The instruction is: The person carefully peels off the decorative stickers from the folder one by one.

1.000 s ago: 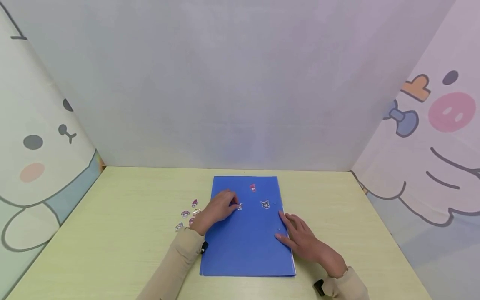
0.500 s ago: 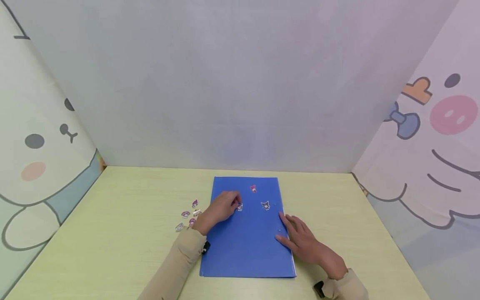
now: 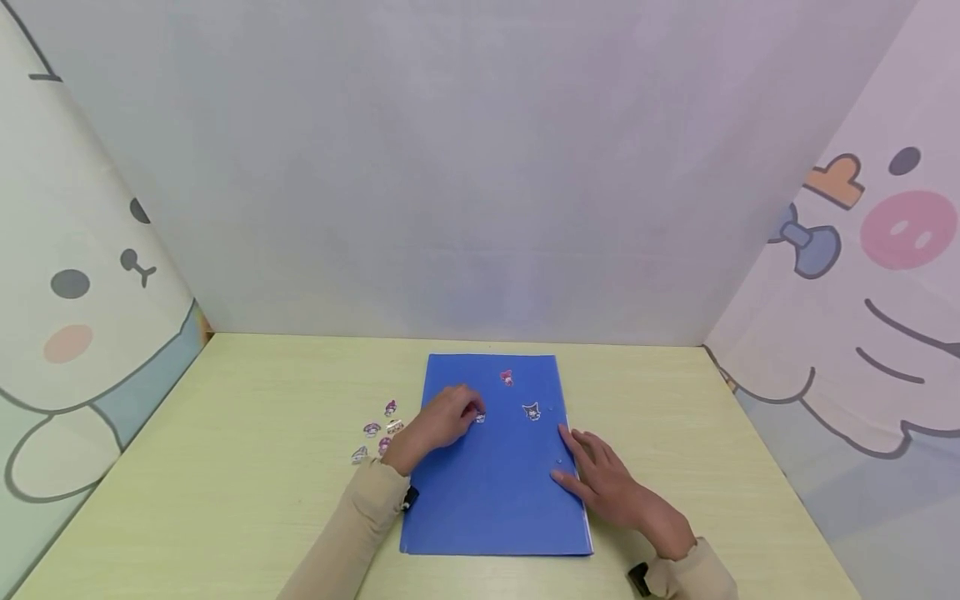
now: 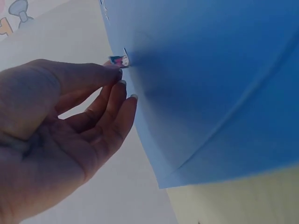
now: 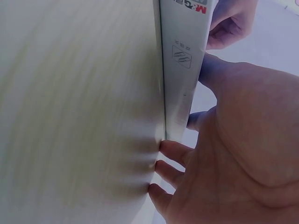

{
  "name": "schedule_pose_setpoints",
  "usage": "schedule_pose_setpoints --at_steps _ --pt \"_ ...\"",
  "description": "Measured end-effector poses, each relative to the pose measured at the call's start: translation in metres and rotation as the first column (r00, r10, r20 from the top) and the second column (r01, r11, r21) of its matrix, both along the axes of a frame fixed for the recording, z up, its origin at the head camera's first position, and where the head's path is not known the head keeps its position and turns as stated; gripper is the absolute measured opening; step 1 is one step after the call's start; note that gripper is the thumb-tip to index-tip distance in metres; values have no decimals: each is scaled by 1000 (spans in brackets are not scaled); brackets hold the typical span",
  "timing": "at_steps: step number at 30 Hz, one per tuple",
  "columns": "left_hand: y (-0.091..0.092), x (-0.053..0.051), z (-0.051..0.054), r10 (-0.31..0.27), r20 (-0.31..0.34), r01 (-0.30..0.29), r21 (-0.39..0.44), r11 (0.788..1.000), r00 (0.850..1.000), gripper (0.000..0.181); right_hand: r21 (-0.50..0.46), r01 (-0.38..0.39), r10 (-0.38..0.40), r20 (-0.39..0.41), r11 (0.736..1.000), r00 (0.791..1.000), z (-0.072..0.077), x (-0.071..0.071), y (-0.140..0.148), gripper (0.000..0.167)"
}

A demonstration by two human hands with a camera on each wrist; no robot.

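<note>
Left hand dips slightly, pinching a tiny white-edged sticker, right hand spread on a blue folder.

I wore beige sleeves; the folder was plain blue, its pale spine printed in red and grey, my sticker pink, white and dark, the table pale yellow, the side walls cartoon-patterned.

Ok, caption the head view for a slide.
Left hand pinches a sticker over the folder while the right hand rests at its right edge.
</note>
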State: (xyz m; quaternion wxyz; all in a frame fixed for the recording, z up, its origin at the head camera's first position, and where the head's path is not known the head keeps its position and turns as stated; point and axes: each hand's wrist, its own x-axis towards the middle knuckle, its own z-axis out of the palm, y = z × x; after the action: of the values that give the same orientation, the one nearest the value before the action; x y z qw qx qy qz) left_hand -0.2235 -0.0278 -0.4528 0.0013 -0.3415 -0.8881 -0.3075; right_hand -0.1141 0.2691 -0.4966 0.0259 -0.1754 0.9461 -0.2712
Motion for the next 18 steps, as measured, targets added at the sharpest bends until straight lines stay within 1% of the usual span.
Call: schedule_pose_setpoints --at_steps 2,6,13,18 --pt "-2 2 0 4 9 -4 15 1000 1000 8 -9 -6 6 -11 1000 1000 1 1 -1 71" --pt "-6 5 2 -4 21 3 26 1000 1000 6 -36 -16 16 -4 999 1000 5 3 -2 71" --pt "-16 10 9 -1 26 0 18 1000 1000 5 -9 -5 5 10 1000 1000 1 1 1 72" --pt "-22 12 10 -14 29 13 32 999 999 6 -4 -6 6 4 1000 1000 5 2 0 72"
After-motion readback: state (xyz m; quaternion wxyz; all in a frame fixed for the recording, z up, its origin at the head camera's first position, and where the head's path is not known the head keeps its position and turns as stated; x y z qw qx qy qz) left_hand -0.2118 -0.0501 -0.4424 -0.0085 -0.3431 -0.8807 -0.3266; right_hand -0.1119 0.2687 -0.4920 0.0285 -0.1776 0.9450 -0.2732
